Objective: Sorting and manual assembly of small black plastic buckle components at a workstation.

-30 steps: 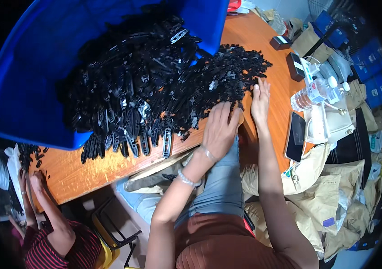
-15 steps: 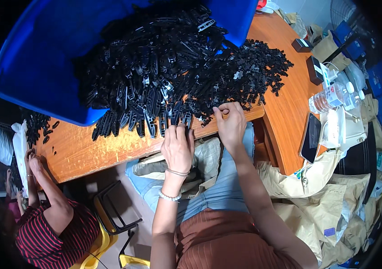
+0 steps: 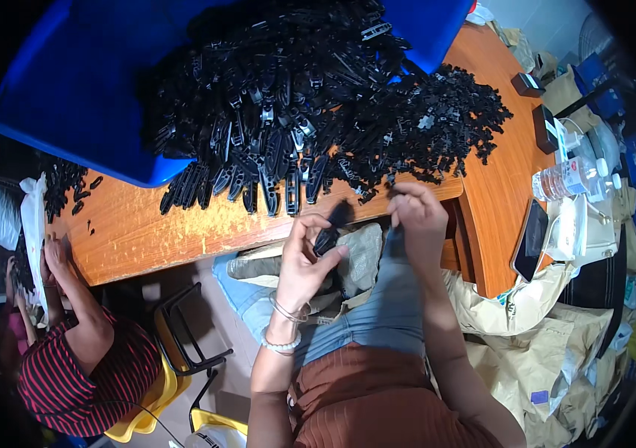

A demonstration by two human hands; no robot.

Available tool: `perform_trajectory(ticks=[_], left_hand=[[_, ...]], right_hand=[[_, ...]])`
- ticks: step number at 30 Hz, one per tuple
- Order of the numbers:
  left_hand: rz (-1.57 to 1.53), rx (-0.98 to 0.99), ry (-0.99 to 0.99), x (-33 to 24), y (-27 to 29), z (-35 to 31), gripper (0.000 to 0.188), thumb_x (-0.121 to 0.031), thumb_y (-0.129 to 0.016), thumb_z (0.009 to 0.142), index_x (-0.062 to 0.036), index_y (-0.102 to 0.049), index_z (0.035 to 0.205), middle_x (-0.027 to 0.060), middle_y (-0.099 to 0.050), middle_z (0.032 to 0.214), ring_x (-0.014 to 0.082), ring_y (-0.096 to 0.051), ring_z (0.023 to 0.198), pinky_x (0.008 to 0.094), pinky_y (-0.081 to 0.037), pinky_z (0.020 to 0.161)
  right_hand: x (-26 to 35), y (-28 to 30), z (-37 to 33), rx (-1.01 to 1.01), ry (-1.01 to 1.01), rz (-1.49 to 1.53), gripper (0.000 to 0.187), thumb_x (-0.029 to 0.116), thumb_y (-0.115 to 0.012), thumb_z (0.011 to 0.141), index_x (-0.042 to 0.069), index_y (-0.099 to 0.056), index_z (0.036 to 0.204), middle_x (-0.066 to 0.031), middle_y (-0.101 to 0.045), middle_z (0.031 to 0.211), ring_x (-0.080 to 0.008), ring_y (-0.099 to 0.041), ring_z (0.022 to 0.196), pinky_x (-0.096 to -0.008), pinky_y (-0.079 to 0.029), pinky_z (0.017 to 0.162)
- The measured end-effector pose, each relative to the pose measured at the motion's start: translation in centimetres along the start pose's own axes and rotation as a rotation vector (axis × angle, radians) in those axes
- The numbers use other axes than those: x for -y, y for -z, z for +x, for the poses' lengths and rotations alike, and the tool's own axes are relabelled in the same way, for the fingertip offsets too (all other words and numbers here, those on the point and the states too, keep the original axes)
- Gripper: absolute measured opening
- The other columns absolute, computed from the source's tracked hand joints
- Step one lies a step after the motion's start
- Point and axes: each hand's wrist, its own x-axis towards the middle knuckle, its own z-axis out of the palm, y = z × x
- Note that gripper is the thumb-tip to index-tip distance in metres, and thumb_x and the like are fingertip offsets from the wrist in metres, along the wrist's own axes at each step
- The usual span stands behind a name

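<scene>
My left hand (image 3: 301, 261) holds a long black plastic part (image 3: 327, 240) between thumb and fingers, just off the table's front edge. To its right, my right hand (image 3: 424, 222) is raised by the heap of small black pieces (image 3: 448, 112). The thumb and fingertips of that hand are pinched together; a dark blur shows at them, and what they hold is too smeared to name. Beyond my left hand, a large heap of long black plastic parts (image 3: 262, 123) spills from a tipped blue bin (image 3: 71, 104) onto the table.
The wooden table (image 3: 138, 243) has a worn front edge. At the right are a phone (image 3: 530, 240), a water bottle (image 3: 557, 181) and small dark boxes (image 3: 546, 128). Brown paper bags (image 3: 534, 358) lie beside me. Another person in a striped top (image 3: 71, 373) works at the left.
My left hand has lifted a long black part from the heap's front edge and turned toward me. My right hand has shifted right and slightly nearer; the view has shifted a little.
</scene>
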Motion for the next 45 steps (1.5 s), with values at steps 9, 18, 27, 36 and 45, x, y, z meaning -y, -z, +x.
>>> perform_trajectory(ticks=[9, 18, 27, 36, 45], left_hand=[[-0.097, 0.05, 0.18, -2.0, 0.2, -1.5, 0.023, 0.01, -0.059, 0.082, 0.0069, -0.054, 0.104, 0.014, -0.066, 0.08, 0.0175, -0.067, 0.072, 0.0237, -0.055, 0.065], [-0.177, 0.069, 0.229, -2.9, 0.3, -1.9, 0.022, 0.009, -0.058, 0.083, 0.0083, -0.053, 0.104, 0.0163, -0.066, 0.081, 0.0202, -0.068, 0.076, 0.0248, -0.057, 0.066], [-0.135, -0.001, 0.203, -1.1, 0.5, -2.4, 0.017, 0.005, -0.062, 0.082, 0.0047, -0.057, 0.099, 0.0081, -0.065, 0.08, 0.0115, -0.065, 0.071, 0.0205, -0.053, 0.061], [0.066, 0.066, 0.285, 1.7, 1.9, -4.4, 0.012, 0.0, -0.062, 0.083, 0.0014, -0.062, 0.095, 0.0072, -0.065, 0.071, 0.0135, -0.064, 0.064, 0.0224, -0.052, 0.061], [1.19, -0.29, -0.383, 0.3, 2.0, 3.5, 0.015, -0.011, -0.059, 0.084, -0.0014, -0.054, 0.094, 0.0146, -0.053, 0.085, 0.031, -0.059, 0.067, 0.0386, -0.047, 0.051]], right_hand=[[2.9, -1.3, -2.4, 0.481, 0.284, -0.425, 0.007, -0.009, -0.06, 0.076, -0.003, -0.06, 0.081, -0.0076, -0.059, 0.086, -0.0137, -0.053, 0.081, -0.0245, -0.043, 0.071], [1.5, -1.9, -4.2, 0.387, 0.198, -0.288, 0.011, -0.009, -0.059, 0.073, -0.003, -0.059, 0.082, -0.0084, -0.054, 0.092, -0.0192, -0.052, 0.084, -0.0267, -0.042, 0.076], [1.8, -1.3, -3.7, 0.52, 0.524, -0.598, 0.013, -0.005, -0.063, 0.074, 0.001, -0.061, 0.086, -0.0076, -0.057, 0.094, -0.0174, -0.053, 0.083, -0.0271, -0.043, 0.07], [-1.0, 0.7, -5.5, 0.718, -0.33, -0.351, 0.02, 0.009, -0.064, 0.082, -0.002, -0.064, 0.098, -0.0105, -0.063, 0.076, -0.0115, -0.055, 0.059, -0.0256, -0.045, 0.056], [-1.5, 0.1, 0.7, 0.327, 0.583, -0.909, 0.008, -0.001, -0.063, 0.076, -0.001, -0.064, 0.084, -0.0121, -0.059, 0.086, -0.0247, -0.06, 0.073, -0.0318, -0.048, 0.065]])
